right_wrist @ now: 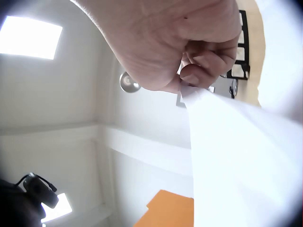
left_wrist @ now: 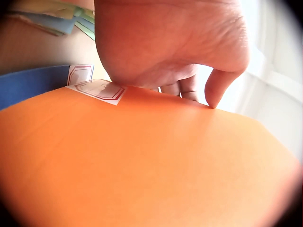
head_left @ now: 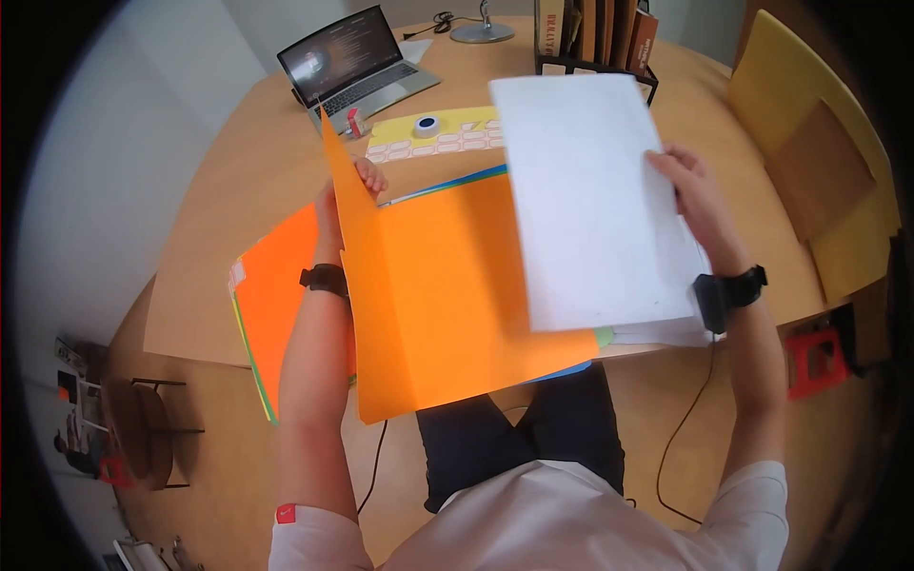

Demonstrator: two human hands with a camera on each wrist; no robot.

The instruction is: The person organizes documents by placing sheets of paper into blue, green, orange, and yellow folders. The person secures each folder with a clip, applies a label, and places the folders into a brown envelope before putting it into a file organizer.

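My left hand (head_left: 371, 175) grips the raised cover of an open orange file folder (head_left: 447, 285) by its edge. The left wrist view shows the thumb on one side and fingers behind, beside a red-bordered white label (left_wrist: 99, 90). A white paper sheet (head_left: 590, 200) is pinched at its right edge by my right hand (head_left: 700, 195), thumb against curled fingers in the right wrist view. The sheet overlaps the folder's right part in the head view. Blue and green folder edges show beneath the orange folder.
More folders, an orange one (head_left: 281, 305) on top, lie at the left table edge. White papers (head_left: 666, 333) lie under the held sheet. Behind are a laptop (head_left: 352, 67), a yellow label sheet (head_left: 390, 132) with a round white item (head_left: 427, 126), a lamp base (head_left: 482, 33) and a book rack (head_left: 600, 67).
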